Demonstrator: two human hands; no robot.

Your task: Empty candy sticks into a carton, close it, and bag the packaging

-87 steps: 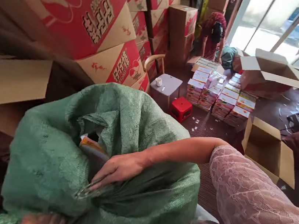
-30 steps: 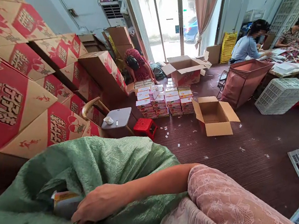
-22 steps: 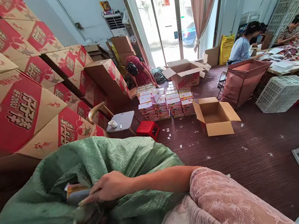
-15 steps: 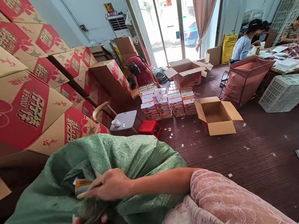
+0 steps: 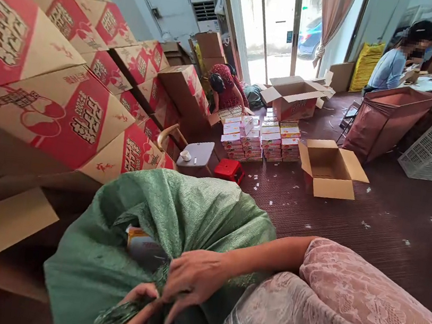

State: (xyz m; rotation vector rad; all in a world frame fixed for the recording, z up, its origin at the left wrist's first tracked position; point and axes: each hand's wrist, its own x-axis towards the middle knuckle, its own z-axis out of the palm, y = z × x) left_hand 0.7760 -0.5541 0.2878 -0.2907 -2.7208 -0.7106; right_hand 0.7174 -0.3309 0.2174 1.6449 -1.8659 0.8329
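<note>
A large green woven sack (image 5: 197,207) bulges in front of me, its cloth gathered into folds toward the middle. My right hand (image 5: 194,277) comes in from the right and pinches the gathered cloth there. Just below and to the left, my left hand (image 5: 134,314) is closed around a bunched green end of the sack, close to the right fingertips. Through a gap in the folds, a packet with an orange edge (image 5: 143,240) shows inside. My fingers hide part of the gathered cloth.
Stacked red-and-tan cartons (image 5: 65,114) rise at left, above an open carton (image 5: 9,229). Ahead are a grey-seated chair (image 5: 196,154), a red stool (image 5: 230,169), piled small boxes (image 5: 271,140) and another open carton (image 5: 327,186). One person (image 5: 229,86) crouches behind the piles; others work at right.
My right hand has moved away from the packet onto the gathered cloth. My left hand has come up beside it with a bunched end. The view has swung left.
</note>
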